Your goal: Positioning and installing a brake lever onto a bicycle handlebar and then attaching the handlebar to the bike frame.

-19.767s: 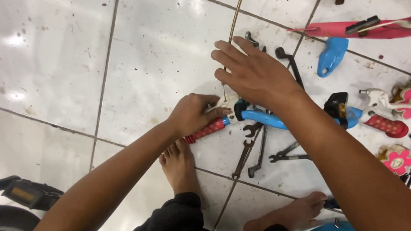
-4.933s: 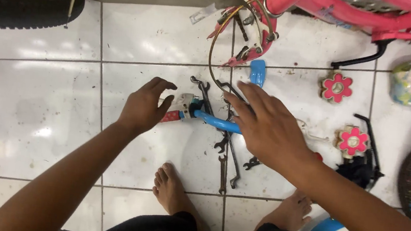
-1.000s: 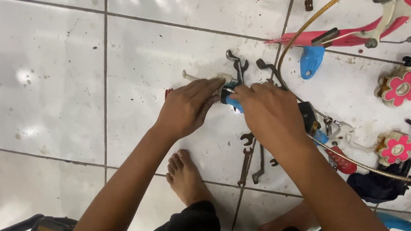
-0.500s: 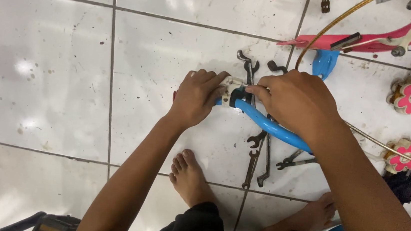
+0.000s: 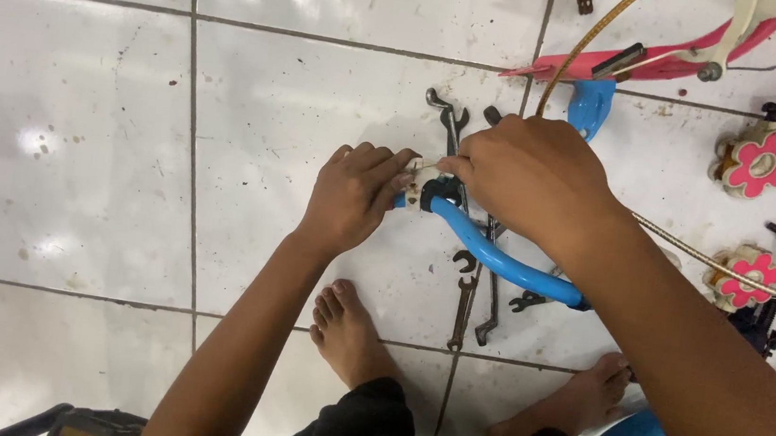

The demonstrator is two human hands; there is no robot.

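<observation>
Both hands meet over the tiled floor [image 5: 112,125]: left hand [image 5: 352,196] and right hand [image 5: 534,180] pinch a small white fitting [image 5: 418,185] on the blue curved tube [image 5: 498,257], above scattered wrenches [image 5: 467,301].

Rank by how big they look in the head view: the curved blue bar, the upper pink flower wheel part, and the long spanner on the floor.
1. Curved blue bar, longest.
2. Long spanner.
3. Upper pink flower part, smallest.
The bar is held nearer the camera, so it may look oversized.

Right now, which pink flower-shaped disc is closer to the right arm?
The lower flower disc, beside the cable crossing the right forearm; the upper flower disc lies farther up the floor.
</observation>
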